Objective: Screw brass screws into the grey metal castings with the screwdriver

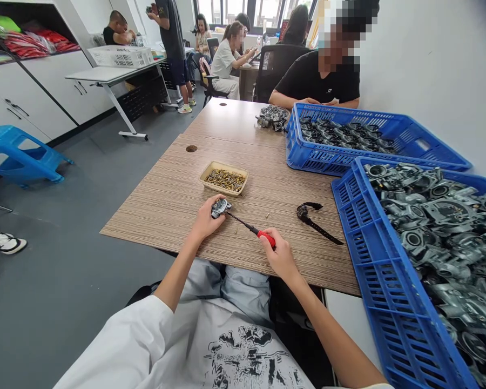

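Observation:
My left hand (206,220) is closed around a small grey metal part (220,207), holding it on the wooden table (170,200). My right hand (278,254) grips the red handle of a screwdriver (253,229). Its dark shaft points up and left, with the tip at the metal part. A shallow beige tray of brass screws (224,178) sits just beyond my left hand. A couple of loose screws lie on the table near the shaft.
A black strap (314,220) lies right of the screwdriver. Two blue crates of grey metal castings stand at right (392,281) and back right (308,156), with a loose pile of castings (272,116) beside. A person in black sits across; others work farther back. A blue stool (20,154) stands at left.

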`<state>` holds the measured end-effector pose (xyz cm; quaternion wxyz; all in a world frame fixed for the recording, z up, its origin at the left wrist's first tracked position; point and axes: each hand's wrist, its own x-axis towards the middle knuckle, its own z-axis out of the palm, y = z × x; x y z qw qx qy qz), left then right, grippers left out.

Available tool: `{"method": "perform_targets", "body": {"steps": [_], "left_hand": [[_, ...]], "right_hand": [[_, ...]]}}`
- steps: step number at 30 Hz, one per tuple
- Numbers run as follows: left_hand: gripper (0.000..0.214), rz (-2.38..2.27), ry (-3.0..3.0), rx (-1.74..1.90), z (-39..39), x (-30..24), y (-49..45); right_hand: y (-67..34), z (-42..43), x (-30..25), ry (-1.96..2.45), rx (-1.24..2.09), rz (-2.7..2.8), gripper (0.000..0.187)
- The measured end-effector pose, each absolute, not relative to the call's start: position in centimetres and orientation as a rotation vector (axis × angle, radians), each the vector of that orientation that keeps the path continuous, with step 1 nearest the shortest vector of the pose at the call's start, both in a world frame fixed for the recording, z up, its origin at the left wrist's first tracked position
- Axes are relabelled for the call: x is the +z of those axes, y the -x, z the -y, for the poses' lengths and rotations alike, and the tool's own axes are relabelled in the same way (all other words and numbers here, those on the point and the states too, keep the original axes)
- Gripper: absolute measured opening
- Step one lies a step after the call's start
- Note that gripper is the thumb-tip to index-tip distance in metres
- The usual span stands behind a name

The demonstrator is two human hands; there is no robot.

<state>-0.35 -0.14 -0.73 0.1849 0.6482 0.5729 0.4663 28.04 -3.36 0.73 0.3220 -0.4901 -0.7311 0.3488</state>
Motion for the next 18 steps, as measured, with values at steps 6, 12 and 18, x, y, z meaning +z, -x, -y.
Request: {"method": "perform_targets", "body": {"steps": [6,12,18], "left_hand": [[0.057,-1.623,-1.811,1.304,0.20,-0.52,0.35],[0.057,-1.616,-1.836,1.288,0.25,-0.49,0.32],[0.057,-1.615,-1.832,1.297,0.21,-0.55,0.28]], "right_hand": [[-28.15,3.51,0.37,1.272,0.978,1.882,0.023],[-28.15,3.21,0.13,1.318,0.889,1.887,0.026],[-28.08,3.35,0.54,1.305,0.895,1.902,0.023]]}}
